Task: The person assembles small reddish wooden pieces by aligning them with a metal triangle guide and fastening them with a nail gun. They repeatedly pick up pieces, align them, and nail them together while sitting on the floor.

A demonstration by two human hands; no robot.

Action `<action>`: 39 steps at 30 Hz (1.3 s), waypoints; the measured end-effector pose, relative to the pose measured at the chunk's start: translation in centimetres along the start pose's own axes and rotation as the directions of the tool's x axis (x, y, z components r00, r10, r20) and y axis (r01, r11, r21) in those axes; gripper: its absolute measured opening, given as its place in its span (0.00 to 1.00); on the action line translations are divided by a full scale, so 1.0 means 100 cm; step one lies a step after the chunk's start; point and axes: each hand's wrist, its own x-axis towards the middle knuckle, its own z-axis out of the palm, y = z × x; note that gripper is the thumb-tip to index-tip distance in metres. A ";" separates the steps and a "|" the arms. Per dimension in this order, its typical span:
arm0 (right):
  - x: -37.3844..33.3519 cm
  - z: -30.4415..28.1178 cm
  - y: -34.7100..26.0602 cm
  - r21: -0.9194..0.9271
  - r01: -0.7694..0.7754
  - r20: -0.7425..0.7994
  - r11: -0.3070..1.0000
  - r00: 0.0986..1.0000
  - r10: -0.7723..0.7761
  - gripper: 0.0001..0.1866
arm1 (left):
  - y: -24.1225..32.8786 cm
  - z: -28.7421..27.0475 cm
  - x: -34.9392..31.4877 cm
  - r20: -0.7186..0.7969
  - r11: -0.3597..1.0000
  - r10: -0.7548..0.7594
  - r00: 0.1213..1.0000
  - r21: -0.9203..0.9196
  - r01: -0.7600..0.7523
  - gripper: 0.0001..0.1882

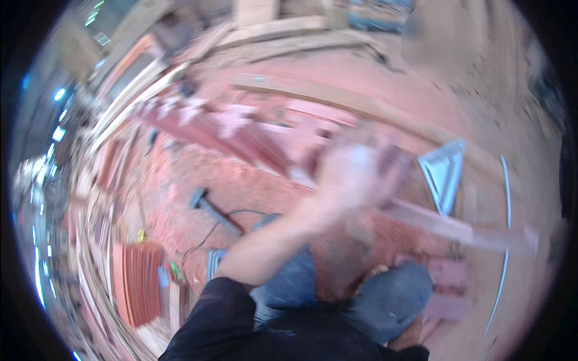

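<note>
Left hand point(352, 171) blurred mid-swing over a long pale wood strip point(445, 225) lying on the red sawdust floor point(253, 180); can't tell if its grip is closed on it. Right hand out of view (metal square point(445, 171) nearby). Prob. positioning the strip; next needs a steady hold.

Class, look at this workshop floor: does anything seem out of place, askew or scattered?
Yes. A power tool lies on the sawdust-covered floor with its cord trailing loose. A metal triangle square lies beside the blurred left hand.
</note>
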 end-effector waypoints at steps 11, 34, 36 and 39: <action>0.000 -0.036 0.022 0.531 0.054 0.194 0.846 0.964 -0.184 0.46 | 0.005 0.006 0.000 0.107 0.957 -0.124 0.987 -0.250 0.147 0.31; -0.035 -0.133 -0.256 0.935 0.352 -0.127 0.039 0.433 -0.892 0.17 | 0.013 -0.010 0.014 0.272 0.993 -0.111 0.956 -0.017 0.120 0.28; -0.049 -0.118 -0.260 0.966 0.257 -0.064 0.040 0.384 -0.921 0.16 | 0.014 -0.010 0.013 0.260 0.991 -0.111 0.959 -0.047 0.127 0.28; -0.054 -0.106 -0.259 0.978 0.201 -0.023 0.052 0.357 -0.934 0.16 | 0.014 -0.010 0.012 0.271 0.988 -0.125 0.954 -0.049 0.144 0.28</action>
